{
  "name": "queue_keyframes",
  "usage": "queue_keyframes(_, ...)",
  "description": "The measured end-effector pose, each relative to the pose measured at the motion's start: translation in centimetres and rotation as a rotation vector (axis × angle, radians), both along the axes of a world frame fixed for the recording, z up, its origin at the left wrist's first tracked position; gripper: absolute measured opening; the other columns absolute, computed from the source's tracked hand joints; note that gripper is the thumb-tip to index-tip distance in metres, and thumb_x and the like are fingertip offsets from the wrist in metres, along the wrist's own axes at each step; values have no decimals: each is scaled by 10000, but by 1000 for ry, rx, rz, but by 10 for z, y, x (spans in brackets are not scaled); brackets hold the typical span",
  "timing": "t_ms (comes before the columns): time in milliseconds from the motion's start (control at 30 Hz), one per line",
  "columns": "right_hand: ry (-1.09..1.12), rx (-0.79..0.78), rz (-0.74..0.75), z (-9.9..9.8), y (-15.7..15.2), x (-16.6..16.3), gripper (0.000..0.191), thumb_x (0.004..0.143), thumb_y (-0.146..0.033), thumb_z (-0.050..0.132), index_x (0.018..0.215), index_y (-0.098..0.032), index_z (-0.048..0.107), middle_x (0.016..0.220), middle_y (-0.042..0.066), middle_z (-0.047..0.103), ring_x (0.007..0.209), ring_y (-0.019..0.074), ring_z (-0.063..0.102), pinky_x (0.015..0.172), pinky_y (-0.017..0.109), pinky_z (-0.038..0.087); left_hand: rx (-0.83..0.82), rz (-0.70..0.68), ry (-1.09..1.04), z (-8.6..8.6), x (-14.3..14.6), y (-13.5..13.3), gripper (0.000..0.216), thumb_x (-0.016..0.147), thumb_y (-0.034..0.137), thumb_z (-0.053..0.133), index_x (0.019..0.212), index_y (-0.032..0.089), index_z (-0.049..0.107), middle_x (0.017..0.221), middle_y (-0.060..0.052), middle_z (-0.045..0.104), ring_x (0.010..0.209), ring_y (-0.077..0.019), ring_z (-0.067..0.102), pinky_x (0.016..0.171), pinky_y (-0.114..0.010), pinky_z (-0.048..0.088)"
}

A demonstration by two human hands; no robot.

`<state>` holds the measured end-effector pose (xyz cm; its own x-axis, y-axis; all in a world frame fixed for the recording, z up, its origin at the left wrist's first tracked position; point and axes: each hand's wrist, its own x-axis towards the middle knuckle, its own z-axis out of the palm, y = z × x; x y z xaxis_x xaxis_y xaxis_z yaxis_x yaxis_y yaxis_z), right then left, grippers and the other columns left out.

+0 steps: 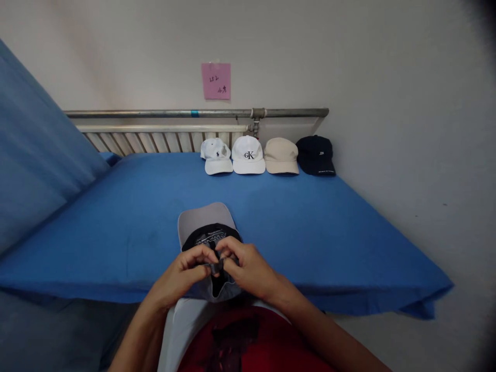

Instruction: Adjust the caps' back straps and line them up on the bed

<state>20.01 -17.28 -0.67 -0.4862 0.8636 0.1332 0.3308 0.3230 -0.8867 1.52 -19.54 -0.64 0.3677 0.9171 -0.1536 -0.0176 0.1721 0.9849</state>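
A grey baseball cap point(204, 219) lies upside down at the near edge of the blue-covered table, its brim pointing away from me and its dark inside facing up. Both hands are at its back strap point(215, 267). My left hand point(185, 268) pinches the strap from the left between thumb and fingers. From the right, my right hand point(245, 263) pinches the strap's other part, close to the left fingertips. The fingers partly hide the strap and its fastening.
Along the far edge stand a light cap point(217, 155), a white cap with black letters point(248, 155), a beige cap point(281, 155) and a navy cap point(316, 155). Behind them run a metal pipe point(155, 113) and a radiator point(163, 139). A blue curtain point(39, 155) hangs at left.
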Motion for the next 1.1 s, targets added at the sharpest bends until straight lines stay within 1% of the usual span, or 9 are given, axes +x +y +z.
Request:
queue_keyframes(267, -40, 179, -101, 0, -9, -1, 164, 724, -45, 450, 742, -196, 511, 681, -36, 542, 632, 102, 487, 619, 222, 352, -30, 143, 80, -3, 6, 1, 71, 699, 181, 597, 763, 184, 629, 662, 33, 639, 652, -109, 548, 654, -225, 405)
queue_keyframes(400, -82, 352, -128, -6, -14, -2, 159, 725, -47, 427, 709, -198, 473, 674, -16, 513, 634, 122, 452, 630, 252, 343, -28, 235, 167, -5, 13, 2, 70, 672, 194, 591, 737, 178, 613, 618, 36, 591, 602, -114, 503, 602, -233, 365)
queue_keyframes(467, -91, 368, -137, -8, -14, 0, 156, 732, -53, 425, 710, -201, 471, 676, -10, 513, 642, 129, 456, 640, 261, 347, -11, 239, 193, -4, 14, 1, 67, 679, 205, 598, 740, 179, 603, 639, 32, 588, 621, -123, 510, 617, -240, 367)
queue_keyframes(533, -67, 304, -149, -7, -14, 3, 164, 734, -51, 426, 724, -203, 487, 684, -14, 528, 645, 126, 476, 643, 256, 358, 5, 184, 214, -3, 12, -1, 82, 724, 236, 595, 785, 183, 603, 702, 18, 610, 677, -139, 535, 650, -249, 381)
queue_keyframes(700, 95, 149, -179, 8, -14, 12, 174, 739, -51, 455, 738, -200, 544, 695, -34, 570, 640, 102, 514, 638, 226, 392, 134, -109, 426, 8, 4, -9, 130, 841, 298, 545, 848, 183, 606, 757, 1, 584, 704, -155, 507, 611, -249, 365)
queue_keyframes(867, 163, 171, -176, 18, -13, 21, 117, 775, -112, 531, 756, -204, 600, 702, -31, 612, 657, 111, 559, 650, 234, 426, 264, -129, 546, 27, -1, -13, 197, 893, 352, 509, 906, 204, 639, 881, -26, 623, 840, -189, 554, 740, -277, 407)
queue_keyframes(933, 188, 174, -197, 15, -9, 28, 106, 818, -163, 532, 804, -209, 626, 758, -12, 649, 712, 129, 593, 692, 255, 452, 270, -150, 580, 35, -3, -14, 218, 903, 377, 502, 899, 210, 643, 877, -21, 632, 829, -184, 558, 733, -273, 409)
queue_keyframes(1000, 216, 188, -245, 6, -3, 36, 169, 865, -184, 479, 887, -214, 644, 857, 16, 679, 809, 150, 621, 759, 288, 475, 273, -169, 595, 43, -4, -15, 238, 908, 397, 495, 889, 214, 646, 856, -16, 633, 799, -177, 556, 711, -267, 410)
queue_keyframes(1100, 197, 273, -266, -11, 7, 48, 347, 820, -75, 404, 1020, -228, 643, 1057, 50, 676, 1032, 183, 599, 933, 374, 448, 299, -199, 557, 54, -5, -19, 244, 905, 404, 497, 874, 225, 658, 843, -16, 636, 779, -176, 559, 703, -263, 425)
